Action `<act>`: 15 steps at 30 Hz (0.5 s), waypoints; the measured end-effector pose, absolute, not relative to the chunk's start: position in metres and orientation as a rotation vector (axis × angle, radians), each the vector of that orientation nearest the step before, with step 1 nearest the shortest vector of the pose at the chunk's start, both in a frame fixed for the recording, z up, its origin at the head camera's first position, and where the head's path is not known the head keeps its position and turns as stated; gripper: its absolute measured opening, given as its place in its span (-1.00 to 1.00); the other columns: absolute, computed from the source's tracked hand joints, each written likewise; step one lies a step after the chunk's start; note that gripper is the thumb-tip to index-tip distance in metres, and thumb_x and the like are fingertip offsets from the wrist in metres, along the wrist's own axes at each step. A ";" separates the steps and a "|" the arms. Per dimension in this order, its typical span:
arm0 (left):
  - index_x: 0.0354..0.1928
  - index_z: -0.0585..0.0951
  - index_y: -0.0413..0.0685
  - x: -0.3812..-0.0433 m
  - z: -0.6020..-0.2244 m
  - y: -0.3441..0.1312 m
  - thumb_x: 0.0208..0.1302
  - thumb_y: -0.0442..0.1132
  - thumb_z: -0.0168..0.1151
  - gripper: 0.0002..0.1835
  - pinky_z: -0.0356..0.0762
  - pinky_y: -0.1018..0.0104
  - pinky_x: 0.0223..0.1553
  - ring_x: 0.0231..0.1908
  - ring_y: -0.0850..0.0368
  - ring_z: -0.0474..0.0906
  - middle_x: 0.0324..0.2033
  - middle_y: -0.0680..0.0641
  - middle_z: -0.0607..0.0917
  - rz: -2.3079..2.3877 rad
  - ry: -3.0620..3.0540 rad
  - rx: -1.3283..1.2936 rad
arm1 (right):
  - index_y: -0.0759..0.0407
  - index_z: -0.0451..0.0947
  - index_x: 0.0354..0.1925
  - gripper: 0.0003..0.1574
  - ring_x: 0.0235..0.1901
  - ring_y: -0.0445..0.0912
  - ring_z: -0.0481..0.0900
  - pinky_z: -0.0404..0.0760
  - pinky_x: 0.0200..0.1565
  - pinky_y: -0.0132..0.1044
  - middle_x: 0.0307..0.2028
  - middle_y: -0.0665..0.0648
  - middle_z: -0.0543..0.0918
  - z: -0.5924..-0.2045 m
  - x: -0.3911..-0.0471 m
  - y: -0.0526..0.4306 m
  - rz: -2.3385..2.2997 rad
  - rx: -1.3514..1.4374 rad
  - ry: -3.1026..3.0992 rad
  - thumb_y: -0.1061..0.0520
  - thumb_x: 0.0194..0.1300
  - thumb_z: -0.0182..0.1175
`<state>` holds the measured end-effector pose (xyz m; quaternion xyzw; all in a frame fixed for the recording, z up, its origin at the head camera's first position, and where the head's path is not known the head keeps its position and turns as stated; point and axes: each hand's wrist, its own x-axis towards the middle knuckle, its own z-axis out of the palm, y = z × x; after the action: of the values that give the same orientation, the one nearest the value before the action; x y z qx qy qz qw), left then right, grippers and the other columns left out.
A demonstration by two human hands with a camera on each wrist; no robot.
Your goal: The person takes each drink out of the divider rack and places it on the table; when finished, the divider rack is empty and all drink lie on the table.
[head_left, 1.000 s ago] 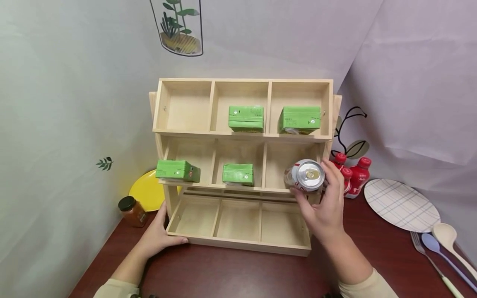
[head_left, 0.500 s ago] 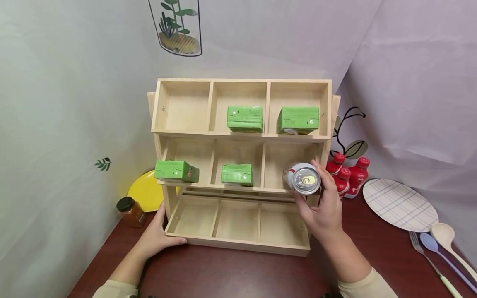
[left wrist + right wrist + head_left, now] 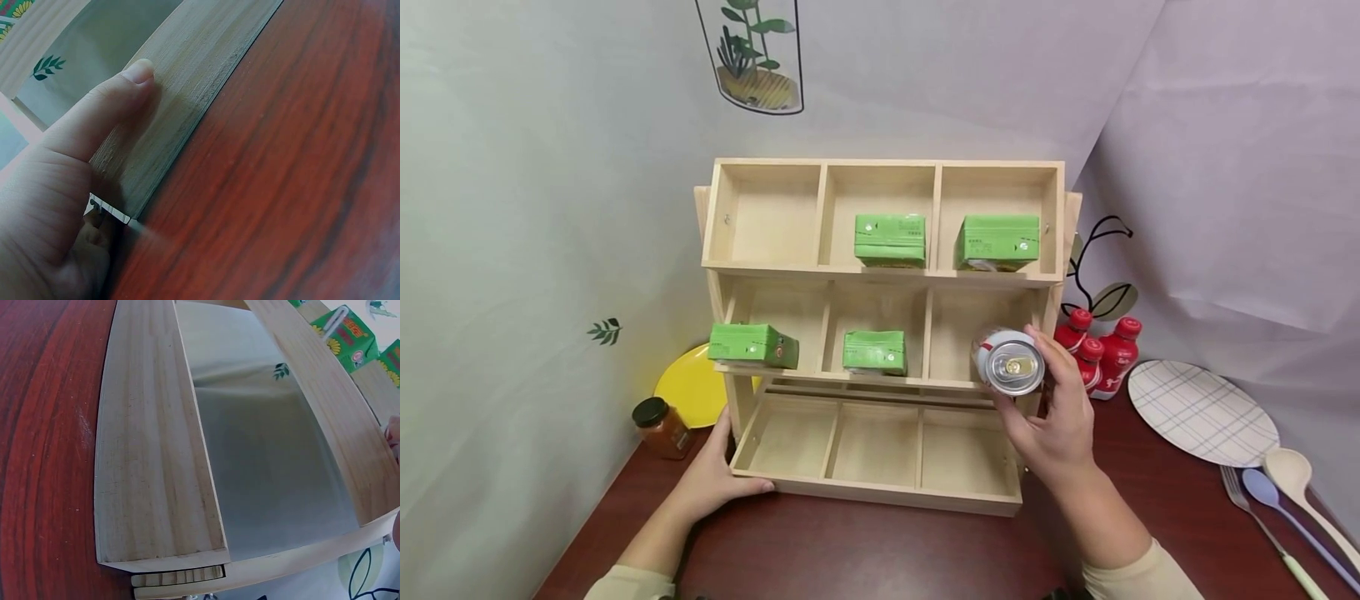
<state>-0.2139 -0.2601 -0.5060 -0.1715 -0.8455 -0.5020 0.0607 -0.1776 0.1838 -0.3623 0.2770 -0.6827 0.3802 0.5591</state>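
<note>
A three-tier wooden rack (image 3: 868,492) with divided trays stands on the table. In the head view my right hand (image 3: 1056,408) holds a silver-topped drink can (image 3: 1013,367) at the right compartment of the middle tier, its top tipped toward me. At the lower left corner of the rack, my left hand (image 3: 718,479) grips the bottom tray, the thumb (image 3: 134,78) on its front board in the left wrist view. Green drink cartons stand in the middle tier's left (image 3: 752,344) and centre (image 3: 875,352), and in the top tier's centre (image 3: 890,240) and right (image 3: 997,242).
Left of the rack are a dark-lidded jar (image 3: 662,427) and a yellow plate (image 3: 688,385). To the right stand red bottles (image 3: 1117,358), beside a checked oval plate (image 3: 1202,412), a fork (image 3: 1251,508), a blue spoon (image 3: 1262,486) and a cream ladle (image 3: 1290,471).
The can's top has tipped toward me and shifted slightly left and down, with my right hand still around it. My left hand keeps its hold on the rack's corner.
</note>
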 end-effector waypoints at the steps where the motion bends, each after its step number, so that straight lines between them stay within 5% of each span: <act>1: 0.51 -0.12 0.39 -0.214 -0.506 -0.260 -0.47 -0.10 0.74 0.50 0.12 0.64 0.12 0.23 0.13 0.24 0.35 -0.01 0.25 -1.521 -2.557 -0.521 | 0.59 0.35 0.08 -0.24 0.11 0.20 0.47 0.38 0.21 -0.24 0.06 0.48 0.51 -0.363 -0.178 0.185 0.892 0.658 -1.614 -0.02 0.24 0.31; 15: 0.53 -0.11 0.09 -0.198 -0.475 -0.246 -0.44 -0.22 0.73 0.48 0.14 0.64 0.11 0.23 -0.02 0.24 0.35 -0.19 0.24 -1.543 -2.562 -0.526 | 0.60 0.35 0.02 -0.28 0.05 0.25 0.49 0.40 0.19 -0.24 0.00 0.52 0.52 -0.354 -0.175 0.189 0.854 0.700 -1.562 -0.02 0.25 0.30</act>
<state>-0.1984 -0.2462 -0.4752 -0.1729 -0.8425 -0.5074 0.0527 -0.1749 0.1893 -0.3535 0.2990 -0.6673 0.3649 0.5763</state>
